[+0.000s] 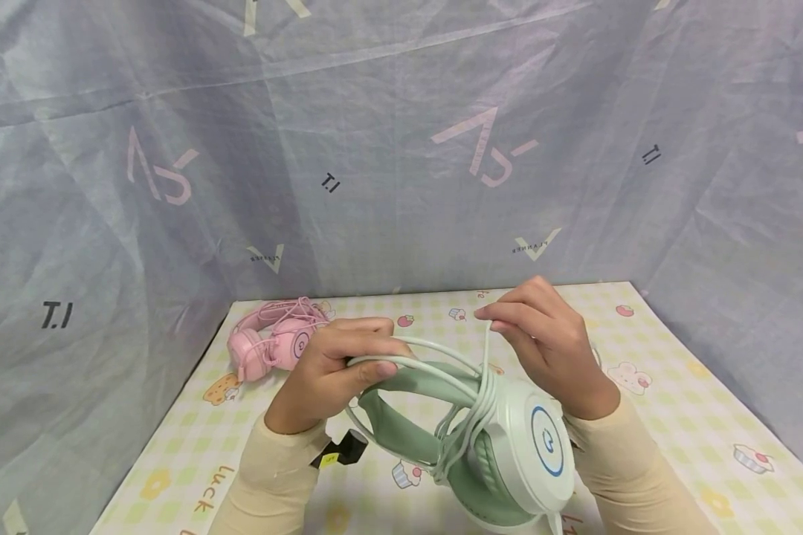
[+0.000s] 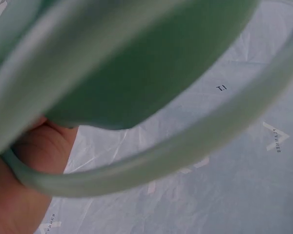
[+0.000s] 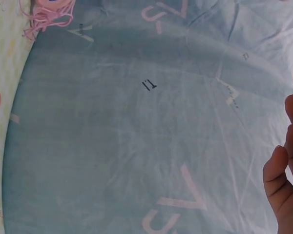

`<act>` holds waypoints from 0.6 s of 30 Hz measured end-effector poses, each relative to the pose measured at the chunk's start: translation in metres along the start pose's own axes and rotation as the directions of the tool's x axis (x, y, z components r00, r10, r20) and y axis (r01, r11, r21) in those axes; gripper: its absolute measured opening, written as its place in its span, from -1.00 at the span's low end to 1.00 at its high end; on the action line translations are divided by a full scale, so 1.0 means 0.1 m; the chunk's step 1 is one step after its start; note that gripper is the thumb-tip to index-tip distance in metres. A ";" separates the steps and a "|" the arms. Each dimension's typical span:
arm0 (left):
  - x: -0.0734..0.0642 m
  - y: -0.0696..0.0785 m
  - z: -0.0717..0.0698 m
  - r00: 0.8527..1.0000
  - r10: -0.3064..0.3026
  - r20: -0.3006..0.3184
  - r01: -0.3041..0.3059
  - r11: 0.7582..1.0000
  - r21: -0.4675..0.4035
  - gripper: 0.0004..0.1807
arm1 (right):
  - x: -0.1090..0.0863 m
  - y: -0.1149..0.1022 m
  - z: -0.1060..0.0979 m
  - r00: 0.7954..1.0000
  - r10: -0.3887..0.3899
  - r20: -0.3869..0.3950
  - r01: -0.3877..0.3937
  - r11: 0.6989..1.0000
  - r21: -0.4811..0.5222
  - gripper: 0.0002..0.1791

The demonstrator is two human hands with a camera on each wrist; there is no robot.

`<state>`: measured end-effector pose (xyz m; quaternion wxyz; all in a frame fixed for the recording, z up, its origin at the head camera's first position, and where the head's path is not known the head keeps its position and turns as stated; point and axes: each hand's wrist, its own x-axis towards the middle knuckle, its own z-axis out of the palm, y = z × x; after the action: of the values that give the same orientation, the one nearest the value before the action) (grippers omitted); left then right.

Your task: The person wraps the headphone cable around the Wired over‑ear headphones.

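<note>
Mint-green over-ear headphones [image 1: 525, 446] are held up over the table, one ear cup with a blue ring logo facing the right side. My left hand [image 1: 337, 368] grips the headband's thin outer bands, thumb on the near side. Close up in the left wrist view, a pale band [image 2: 136, 173] passes by the thumb. Several turns of the pale cable [image 1: 487, 349] wrap round the headband beside the ear cup. With thumb and fingertips, my right hand [image 1: 549, 342] pinches a strand pulled up from these turns. Only that hand's fingers [image 3: 276, 170] show at the right wrist view's edge.
Pink headphones [image 1: 254, 353] with their cable bundled on top lie at the table's back left. A patterned checked cloth [image 1: 676, 446] covers the table. Grey printed fabric [image 1: 395, 148] hangs behind it and at both sides.
</note>
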<state>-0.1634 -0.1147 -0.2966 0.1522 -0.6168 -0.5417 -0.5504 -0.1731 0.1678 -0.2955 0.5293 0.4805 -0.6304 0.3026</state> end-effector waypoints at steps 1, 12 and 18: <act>0.00 0.00 0.00 1.000 0.000 -0.009 0.000 1.000 -0.001 -0.88 | -0.01 0.01 0.01 1.000 0.002 0.006 -0.002 1.000 -0.002 -0.62; 0.02 0.01 0.04 0.989 0.011 -0.150 -0.004 0.999 0.049 -0.80 | -0.09 -0.02 0.06 0.977 0.141 0.162 -0.152 0.986 0.062 -0.69; 0.03 0.01 0.06 0.976 0.003 -0.216 0.012 0.998 0.068 -0.81 | -0.12 -0.03 0.12 0.958 0.198 0.208 -0.222 0.970 0.100 -0.72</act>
<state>-0.1595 -0.1090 -0.2960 0.2301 -0.5467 -0.5421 -0.5953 -0.1753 0.1597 -0.3104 0.3986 0.4698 -0.7075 0.3462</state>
